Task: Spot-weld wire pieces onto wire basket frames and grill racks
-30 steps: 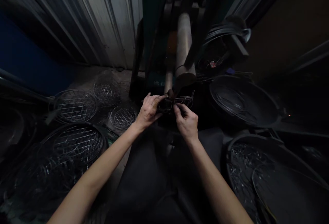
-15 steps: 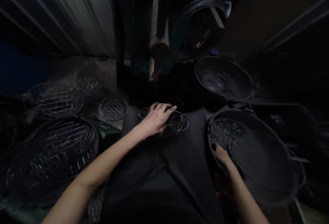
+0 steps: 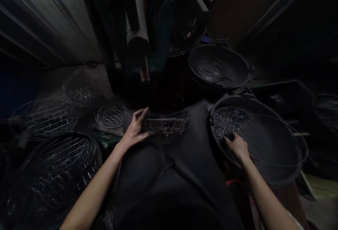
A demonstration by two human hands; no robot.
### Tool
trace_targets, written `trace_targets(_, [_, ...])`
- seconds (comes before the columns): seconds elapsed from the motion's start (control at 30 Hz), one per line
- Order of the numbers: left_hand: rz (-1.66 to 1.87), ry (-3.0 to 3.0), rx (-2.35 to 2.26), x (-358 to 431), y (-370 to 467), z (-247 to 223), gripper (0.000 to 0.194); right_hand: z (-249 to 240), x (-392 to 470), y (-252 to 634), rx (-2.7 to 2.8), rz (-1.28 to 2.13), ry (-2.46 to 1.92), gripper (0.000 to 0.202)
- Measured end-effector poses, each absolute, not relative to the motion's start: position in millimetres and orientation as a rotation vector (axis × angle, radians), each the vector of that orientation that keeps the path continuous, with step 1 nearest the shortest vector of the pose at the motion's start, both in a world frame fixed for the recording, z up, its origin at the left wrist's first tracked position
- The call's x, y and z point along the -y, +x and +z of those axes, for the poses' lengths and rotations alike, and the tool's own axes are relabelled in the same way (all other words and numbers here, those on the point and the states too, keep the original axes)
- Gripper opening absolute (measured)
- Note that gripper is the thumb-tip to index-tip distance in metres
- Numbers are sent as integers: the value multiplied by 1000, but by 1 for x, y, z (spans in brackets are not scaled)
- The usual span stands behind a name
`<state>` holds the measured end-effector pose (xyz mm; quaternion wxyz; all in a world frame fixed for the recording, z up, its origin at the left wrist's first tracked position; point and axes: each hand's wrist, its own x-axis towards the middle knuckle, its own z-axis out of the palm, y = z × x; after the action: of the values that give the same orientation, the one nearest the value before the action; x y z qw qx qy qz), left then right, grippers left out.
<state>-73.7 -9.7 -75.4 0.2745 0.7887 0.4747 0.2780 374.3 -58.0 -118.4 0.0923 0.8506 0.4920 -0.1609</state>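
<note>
Left hand (image 3: 136, 128) grips wire rack (image 3: 169, 125); right hand (image 3: 237, 146) half-curled, fingertips' hold unclear

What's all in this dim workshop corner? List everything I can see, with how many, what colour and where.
Wire frame: one, dark metal, over the lap
Cloth: one, black, across the lap
Large pan: one, dark grey, right
Small metal pieces: many, silvery, in its left part
Smaller pan: one, dark grey, behind it, holding wires
Round wire racks: several, silvery, left
Machine cylinder: one, grey, top centre
Corrugated wall: one, grey, upper left
Left hand: one, bare, fingers around the frame's left end
Right hand: one, bare, at the large pan's left side
</note>
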Motion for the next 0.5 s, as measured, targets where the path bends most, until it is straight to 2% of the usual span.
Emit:
trace_targets(0.13, [910,2026,-1361,3,-72,-69,79,-109,59,361,-1493,-427,2368,38])
trace_targets(0.3, [846,2180,-1338,-5,-68,-54,61,-113,50,351,-1560,-473,2182,40])
trace_targets(0.5, [839,2130,-1303,-7,-63,-38,57,-110,49,351,-1548,-542,2003,31])
